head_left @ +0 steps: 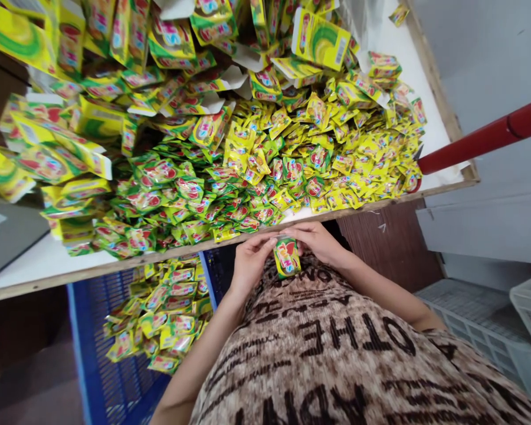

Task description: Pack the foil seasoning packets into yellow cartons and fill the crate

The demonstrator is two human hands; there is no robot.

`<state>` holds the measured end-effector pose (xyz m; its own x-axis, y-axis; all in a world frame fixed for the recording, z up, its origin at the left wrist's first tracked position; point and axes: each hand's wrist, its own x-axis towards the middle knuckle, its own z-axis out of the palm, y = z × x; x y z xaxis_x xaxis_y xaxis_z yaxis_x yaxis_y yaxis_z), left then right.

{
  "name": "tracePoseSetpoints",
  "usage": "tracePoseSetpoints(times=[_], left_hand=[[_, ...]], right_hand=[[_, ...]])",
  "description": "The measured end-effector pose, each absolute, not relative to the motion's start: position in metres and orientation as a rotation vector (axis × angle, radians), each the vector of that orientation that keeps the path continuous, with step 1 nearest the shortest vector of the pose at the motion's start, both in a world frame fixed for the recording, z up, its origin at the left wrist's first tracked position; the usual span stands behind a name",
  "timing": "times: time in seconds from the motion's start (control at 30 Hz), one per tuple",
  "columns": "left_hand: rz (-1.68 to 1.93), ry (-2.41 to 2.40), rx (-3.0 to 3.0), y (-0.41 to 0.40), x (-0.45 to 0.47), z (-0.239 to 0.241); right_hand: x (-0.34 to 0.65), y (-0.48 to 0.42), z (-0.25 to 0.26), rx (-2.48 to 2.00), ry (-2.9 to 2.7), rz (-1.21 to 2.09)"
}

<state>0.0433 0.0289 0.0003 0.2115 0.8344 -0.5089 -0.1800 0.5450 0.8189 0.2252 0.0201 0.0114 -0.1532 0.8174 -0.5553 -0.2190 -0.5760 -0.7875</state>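
Note:
Both hands meet just below the table's front edge, holding one small yellow-and-green packet [287,257] upright between them. My left hand [249,260] grips its left side with curled fingers. My right hand [318,240] pinches its top right from above. On the white table [35,260] right above the hands lies a wide heap of similar small sachets [318,159], greener ones to the left [168,195]. Flattened and folded yellow cartons [321,38] are piled behind and to the left of the heap.
A blue plastic crate [92,366] under the table at lower left holds several filled packets [168,307]. A red pole [482,139] juts in from the right over the table corner. White crates [491,324] stand at lower right. A grey object [4,233] sits at the table's left.

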Motion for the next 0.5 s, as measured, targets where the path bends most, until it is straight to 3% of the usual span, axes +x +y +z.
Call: tracePoseSetpoints(times=[0.33,0.5], left_hand=[[0.790,1.126,0.684,0.035,0.051,0.001],[0.875,1.144,0.949,0.031,0.050,0.003]], right_hand=[[0.227,0.030,0.017,-1.398,-0.804,1.781],[0.231,0.026,0.023,-1.387,-0.881,1.774]])
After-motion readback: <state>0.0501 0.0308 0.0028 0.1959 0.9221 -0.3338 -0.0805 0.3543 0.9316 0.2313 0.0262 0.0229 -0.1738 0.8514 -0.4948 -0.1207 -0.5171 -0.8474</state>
